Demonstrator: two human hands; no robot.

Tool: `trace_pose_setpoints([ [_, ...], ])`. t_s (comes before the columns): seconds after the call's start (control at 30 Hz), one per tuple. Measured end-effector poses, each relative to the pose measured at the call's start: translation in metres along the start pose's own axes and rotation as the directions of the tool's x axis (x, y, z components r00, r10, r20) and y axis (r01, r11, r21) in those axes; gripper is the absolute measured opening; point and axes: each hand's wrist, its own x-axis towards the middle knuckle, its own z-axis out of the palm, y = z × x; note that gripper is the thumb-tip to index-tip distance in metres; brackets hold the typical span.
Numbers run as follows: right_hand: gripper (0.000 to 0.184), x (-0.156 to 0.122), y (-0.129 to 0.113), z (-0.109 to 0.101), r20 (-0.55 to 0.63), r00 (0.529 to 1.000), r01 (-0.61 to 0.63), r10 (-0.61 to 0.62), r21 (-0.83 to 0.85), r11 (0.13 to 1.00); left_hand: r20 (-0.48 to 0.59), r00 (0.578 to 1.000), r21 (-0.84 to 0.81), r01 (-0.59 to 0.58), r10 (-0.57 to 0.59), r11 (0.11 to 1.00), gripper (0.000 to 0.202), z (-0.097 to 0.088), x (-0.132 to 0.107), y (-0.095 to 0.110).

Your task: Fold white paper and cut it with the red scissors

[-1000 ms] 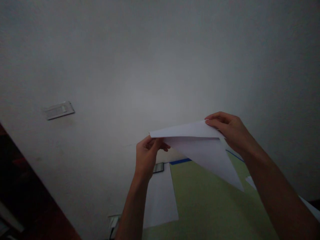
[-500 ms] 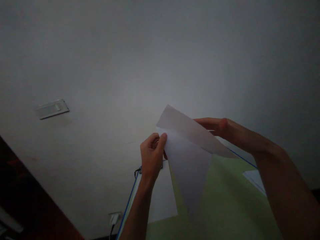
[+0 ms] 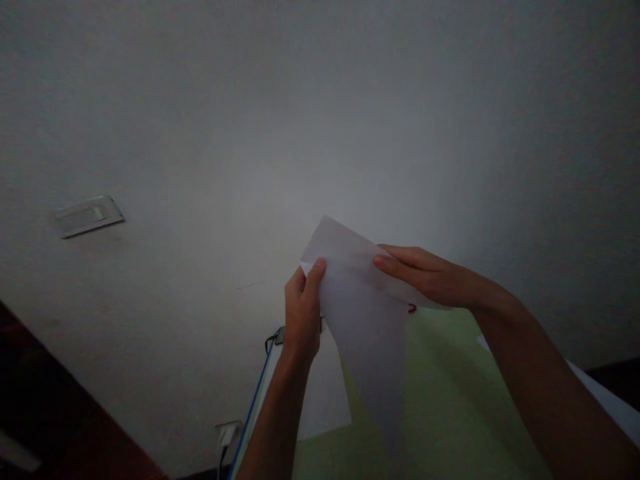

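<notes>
A white sheet of paper point(image 3: 367, 333), folded over along its upper part, is held up above the green table. My left hand point(image 3: 304, 300) pinches its left corner, thumb on the near face and fingers behind. My right hand point(image 3: 425, 270) grips the folded flap from the right, with the thumb on the near side and the other fingers partly hidden behind the paper. The lower part of the sheet hangs down in a narrowing point.
Another white sheet point(image 3: 327, 393) lies on the green tabletop point(image 3: 445, 387), beside a small dark device point(image 3: 280, 335) with a cable. A small red object point(image 3: 412, 308) shows past the paper. On the wall are a switch plate point(image 3: 90, 217) and a plugged-in socket point(image 3: 227, 433).
My right hand has come round from behind the paper, and its thumb now presses on the front of the flap. Both hands and paper appear slightly further left. The red object has come into view.
</notes>
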Motion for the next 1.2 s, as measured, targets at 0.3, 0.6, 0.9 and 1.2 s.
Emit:
trace_pose_setpoints([
  [0.3, 0.045, -0.003, 0.004, -0.004, -0.215, 0.946, -0.184, 0.243, 0.264, 0.947, 0.482, 0.866, -0.223, 0.268, -0.133, 0.937, 0.050, -0.021, 0.002, -0.023],
  [0.6, 0.041, 0.001, 0.009, -0.005, -0.338, 0.917, -0.123, 0.211, 0.264, 0.957, 0.646, 0.699, -0.265, 0.582, -0.306, 0.769, 0.066, -0.017, 0.002, -0.056],
  [0.9, 0.044, 0.005, 0.010, 0.000, -0.165, 0.985, -0.040, 0.049, 0.058, 0.997, 0.590, 0.742, -0.427, 0.621, -0.317, 0.658, 0.067, 0.014, -0.008, -0.030],
  [1.2, 0.052, 0.006, 0.006, 0.006, -0.060, 0.994, 0.090, -0.088, 0.042, 0.995, 0.328, 0.882, -0.499, 0.465, -0.337, 0.731, 0.059, 0.026, -0.014, -0.010],
])
